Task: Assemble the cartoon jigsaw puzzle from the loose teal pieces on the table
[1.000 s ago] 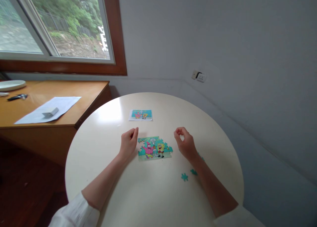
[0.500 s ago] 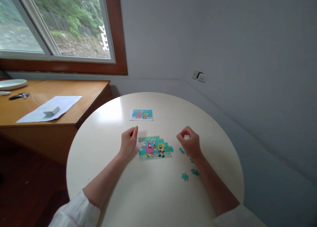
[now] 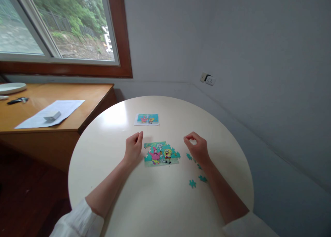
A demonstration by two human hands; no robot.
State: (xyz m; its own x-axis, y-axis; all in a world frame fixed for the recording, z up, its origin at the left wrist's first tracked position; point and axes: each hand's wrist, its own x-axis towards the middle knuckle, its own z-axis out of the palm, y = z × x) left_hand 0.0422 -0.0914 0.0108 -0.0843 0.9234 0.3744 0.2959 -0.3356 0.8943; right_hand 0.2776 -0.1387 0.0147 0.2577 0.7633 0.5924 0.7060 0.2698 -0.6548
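A partly assembled jigsaw puzzle (image 3: pixel 161 157) with cartoon figures lies flat on the round table, between my two hands. Its upper right and left edges are jagged. Just left of it, my left hand (image 3: pixel 133 147) is closed in a fist with the thumb upward; whatever may be inside is hidden. On the right, my right hand (image 3: pixel 198 147) makes a pinch, thumb and forefinger forming a loop, and no item shows clearly at the tips. Near and under the right wrist lie several loose teal pieces, among them one puzzle piece (image 3: pixel 192 184) closer to me.
Behind the puzzle lies a small reference picture (image 3: pixel 147 119) with similar figures. The round white table (image 3: pixel 155 209) has a curved edge. To the left, a wooden desk (image 3: pixel 95 92) holds a paper sheet (image 3: pixel 69 107), a small grey block (image 3: pixel 53 116) and a white plate (image 3: pixel 12 88).
The view has shifted slightly. The loop of my right thumb and forefinger looks a little flatter. My left hand and the puzzle keep their places.
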